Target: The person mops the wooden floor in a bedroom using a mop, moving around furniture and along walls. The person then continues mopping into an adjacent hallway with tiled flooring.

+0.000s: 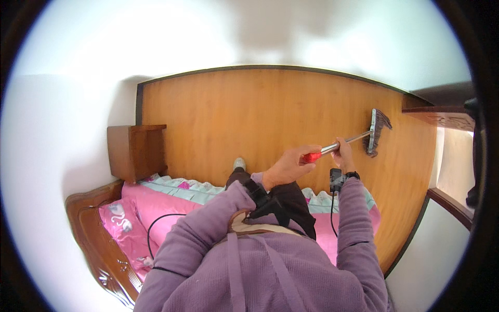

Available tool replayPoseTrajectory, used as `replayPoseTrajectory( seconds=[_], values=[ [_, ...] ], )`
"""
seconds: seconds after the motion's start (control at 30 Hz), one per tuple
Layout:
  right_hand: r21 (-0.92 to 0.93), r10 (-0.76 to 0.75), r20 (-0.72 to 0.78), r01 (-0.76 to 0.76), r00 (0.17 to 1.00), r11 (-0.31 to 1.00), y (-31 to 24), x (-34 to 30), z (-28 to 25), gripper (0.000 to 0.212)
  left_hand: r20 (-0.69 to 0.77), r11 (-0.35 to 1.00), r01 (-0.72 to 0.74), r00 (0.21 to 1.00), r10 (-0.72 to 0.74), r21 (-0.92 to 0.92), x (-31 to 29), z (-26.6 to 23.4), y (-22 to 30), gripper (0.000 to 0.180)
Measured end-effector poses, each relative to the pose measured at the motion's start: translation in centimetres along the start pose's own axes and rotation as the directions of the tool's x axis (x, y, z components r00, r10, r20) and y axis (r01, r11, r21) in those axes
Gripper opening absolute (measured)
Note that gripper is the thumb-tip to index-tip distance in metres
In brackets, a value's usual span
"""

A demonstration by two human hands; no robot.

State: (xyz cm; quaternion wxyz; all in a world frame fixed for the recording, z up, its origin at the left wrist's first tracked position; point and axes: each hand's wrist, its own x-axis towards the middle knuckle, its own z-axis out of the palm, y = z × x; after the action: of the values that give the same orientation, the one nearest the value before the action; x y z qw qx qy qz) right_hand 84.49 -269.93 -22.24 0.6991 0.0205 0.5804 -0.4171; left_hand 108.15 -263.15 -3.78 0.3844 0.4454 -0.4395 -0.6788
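Note:
A mop with a thin metal pole slants across the floor to my right. Its flat head has a pale bar and dark brown fringe, resting on the wooden floor. My left hand is closed around the red grip at the pole's near end. Farther down the pole, my right hand is wrapped round the metal part.
Behind my legs lies a bed with pink bedding and a carved wooden headboard. A brown nightstand stands at the left wall. Dark skirting edges the floor ahead. Wooden furniture juts in at the right.

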Motion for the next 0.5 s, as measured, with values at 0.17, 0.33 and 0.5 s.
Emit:
replayPoseTrajectory(
  seconds=[0.17,0.33,0.5],
  values=[
    [-0.140,0.101,0.155,-0.079,0.983,0.987,4.9,0.0,5.6,0.010,-0.023,0.998,0.036,0.999,-0.035,0.045,-2.6,-6.5,1.4,0.041],
    [-0.145,0.182,0.393,-0.135,0.901,0.980,15.6,-2.8,17.7,0.013,-0.171,0.861,-0.235,0.924,0.342,0.452,-7.1,-16.1,3.8,0.017],
    [-0.177,0.350,0.414,-0.303,0.840,0.937,27.8,-7.5,33.0,0.015,-0.416,0.981,-0.165,0.889,0.193,0.103,-16.9,-27.8,8.4,0.009]
  ],
)
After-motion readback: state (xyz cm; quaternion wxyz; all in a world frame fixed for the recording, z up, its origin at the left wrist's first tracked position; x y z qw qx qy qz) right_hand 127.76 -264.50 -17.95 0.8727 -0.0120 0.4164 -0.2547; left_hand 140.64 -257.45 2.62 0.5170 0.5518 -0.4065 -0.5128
